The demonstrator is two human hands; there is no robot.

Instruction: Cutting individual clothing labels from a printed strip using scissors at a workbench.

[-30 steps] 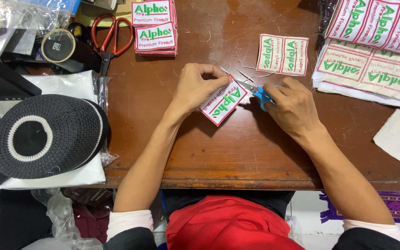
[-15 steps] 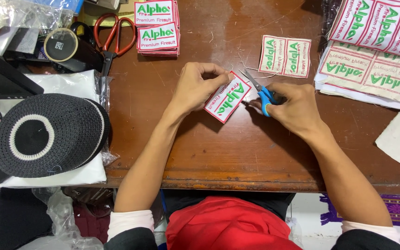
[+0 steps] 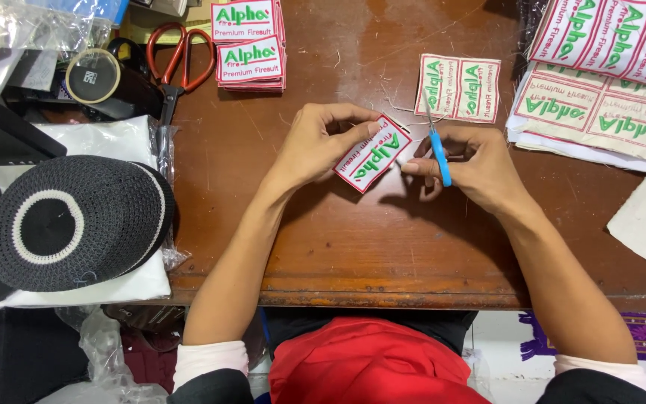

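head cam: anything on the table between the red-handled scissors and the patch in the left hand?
No. In the head view, only bare brown tabletop lies between the red-handled scissors and the patch held by the left hand. The patch stack sits above that line.

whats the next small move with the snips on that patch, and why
Probably bring the blue thread snips in the right hand down to the patch edge and clip a loose thread. The left hand holds the patch tilted toward the blades, whose tips point away above its corner.
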